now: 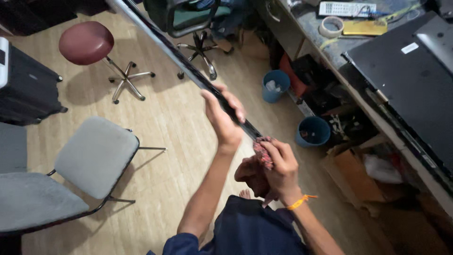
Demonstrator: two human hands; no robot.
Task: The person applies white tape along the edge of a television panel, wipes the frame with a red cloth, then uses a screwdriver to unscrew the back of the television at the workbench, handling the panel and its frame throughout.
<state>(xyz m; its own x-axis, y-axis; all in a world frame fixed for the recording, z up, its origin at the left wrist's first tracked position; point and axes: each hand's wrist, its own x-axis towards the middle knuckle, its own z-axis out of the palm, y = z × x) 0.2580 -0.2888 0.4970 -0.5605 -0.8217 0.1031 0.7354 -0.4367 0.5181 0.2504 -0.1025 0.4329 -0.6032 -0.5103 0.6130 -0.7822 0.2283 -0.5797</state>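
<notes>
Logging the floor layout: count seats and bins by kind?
Round maroon stool: 1
Grey padded chair: 1
Green office chair: 1
Blue bins: 2
Total: 5

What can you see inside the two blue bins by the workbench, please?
The farther blue bin holds something pale, perhaps crumpled paper or plastic. The nearer blue bin looks dark inside, with a few small scraps by its rim. Both bottoms are hidden by shadow and contents.
</notes>
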